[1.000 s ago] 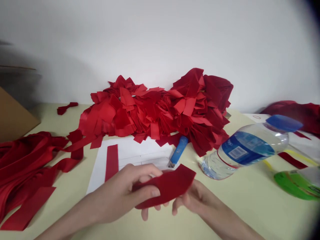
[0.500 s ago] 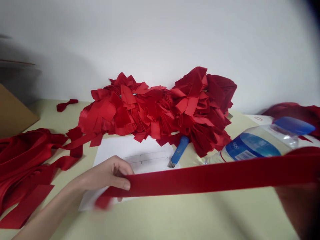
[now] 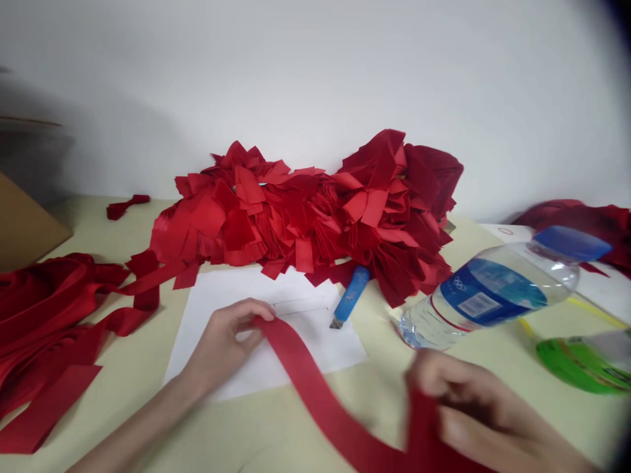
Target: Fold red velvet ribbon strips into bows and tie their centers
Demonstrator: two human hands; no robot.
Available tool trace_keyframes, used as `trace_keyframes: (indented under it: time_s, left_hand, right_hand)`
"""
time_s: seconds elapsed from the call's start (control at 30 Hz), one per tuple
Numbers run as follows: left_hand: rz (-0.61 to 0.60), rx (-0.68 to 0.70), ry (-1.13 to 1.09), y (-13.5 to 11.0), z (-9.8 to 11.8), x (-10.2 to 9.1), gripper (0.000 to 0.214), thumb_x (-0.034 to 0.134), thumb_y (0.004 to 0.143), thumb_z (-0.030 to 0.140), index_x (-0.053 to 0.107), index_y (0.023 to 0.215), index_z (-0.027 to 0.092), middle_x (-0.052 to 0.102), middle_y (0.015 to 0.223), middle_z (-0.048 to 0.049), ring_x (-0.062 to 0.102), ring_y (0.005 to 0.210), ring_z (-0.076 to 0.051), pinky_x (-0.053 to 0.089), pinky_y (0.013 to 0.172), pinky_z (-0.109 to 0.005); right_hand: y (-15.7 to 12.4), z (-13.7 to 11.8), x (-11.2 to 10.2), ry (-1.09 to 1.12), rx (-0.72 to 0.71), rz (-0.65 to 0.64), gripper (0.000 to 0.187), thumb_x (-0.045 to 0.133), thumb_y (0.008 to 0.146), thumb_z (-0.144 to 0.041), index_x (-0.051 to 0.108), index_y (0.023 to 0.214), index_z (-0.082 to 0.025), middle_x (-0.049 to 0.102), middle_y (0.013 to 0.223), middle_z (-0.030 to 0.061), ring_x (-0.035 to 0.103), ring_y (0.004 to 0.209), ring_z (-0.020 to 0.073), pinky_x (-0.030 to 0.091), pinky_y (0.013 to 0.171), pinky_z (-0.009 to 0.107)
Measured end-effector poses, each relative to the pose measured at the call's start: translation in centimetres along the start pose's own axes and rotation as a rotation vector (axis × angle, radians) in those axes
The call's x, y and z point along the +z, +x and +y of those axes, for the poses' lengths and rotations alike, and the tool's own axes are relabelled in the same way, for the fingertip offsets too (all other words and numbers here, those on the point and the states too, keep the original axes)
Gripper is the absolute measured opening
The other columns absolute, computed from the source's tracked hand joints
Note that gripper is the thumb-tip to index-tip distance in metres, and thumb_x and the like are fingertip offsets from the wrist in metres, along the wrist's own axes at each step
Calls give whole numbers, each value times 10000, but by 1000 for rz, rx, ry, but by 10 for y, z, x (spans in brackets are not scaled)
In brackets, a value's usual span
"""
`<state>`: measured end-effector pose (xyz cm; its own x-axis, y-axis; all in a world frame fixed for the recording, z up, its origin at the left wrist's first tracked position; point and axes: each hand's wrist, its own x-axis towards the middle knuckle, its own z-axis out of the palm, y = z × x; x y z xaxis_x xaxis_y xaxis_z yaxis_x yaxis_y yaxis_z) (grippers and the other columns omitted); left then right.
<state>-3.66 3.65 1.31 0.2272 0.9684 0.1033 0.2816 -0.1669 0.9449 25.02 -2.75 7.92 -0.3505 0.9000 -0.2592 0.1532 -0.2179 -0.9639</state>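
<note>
Now, nearest, right hand (image 3: 473, 410) half-closed and slightly blurred, gripping a red fabric strip (image 3: 315, 394); left hand (image 3: 227, 345) curled, pinching the strip's other end just over a white paper sheet (image 3: 325, 345). Past that sheet's far edge, a blue utility knife (image 3: 349, 295) on it, a water bottle (image 3: 493, 295) lying right of it, and a heap of cut red fabric pieces (image 3: 305, 223) behind it.

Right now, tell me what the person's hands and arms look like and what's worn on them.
The left hand and right hand are bare, with no gloves. The forearms show no sleeves, watch, bracelet or cables. No ring shows on the left hand; the right hand is too blurred to tell.
</note>
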Motion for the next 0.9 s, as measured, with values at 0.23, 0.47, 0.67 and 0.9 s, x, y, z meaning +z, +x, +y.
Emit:
trace_keyframes:
  time_s: [0.23,0.47,0.67,0.9]
  left_hand:
    - [-6,-68,-399,-22,27,26,180,573,803,284,669,915,182,686,1027,-78,628,958,-229,511,818,-304]
    - [187,-266,-273,-20,23,32,135,693,687,258,654,805,204,724,742,-4,665,698,-174,531,621,-228]
    - [329,-284,-199,-11,22,10,356,705,693,330,649,1035,251,716,864,14,635,648,-136,523,627,-221]
    - [374,-305,-464,2,11,-16,173,692,731,337,703,837,200,701,871,1,631,858,-147,512,849,-247]
  right_hand:
    - [62,8,57,135,89,-50,302,575,822,-433,474,751,-157,466,621,-42,409,540,52,319,512,172]
    - [64,26,68,208,168,-40,278,525,847,-443,445,820,-179,487,615,-51,436,485,53,359,463,164]
    - [59,21,50,-181,228,-324,236,496,860,-388,542,804,-163,567,619,-3,520,529,100,381,480,196]
    - [49,29,7,-580,-182,88,329,552,828,-399,618,597,-174,519,1196,61,445,1135,249,351,939,346]
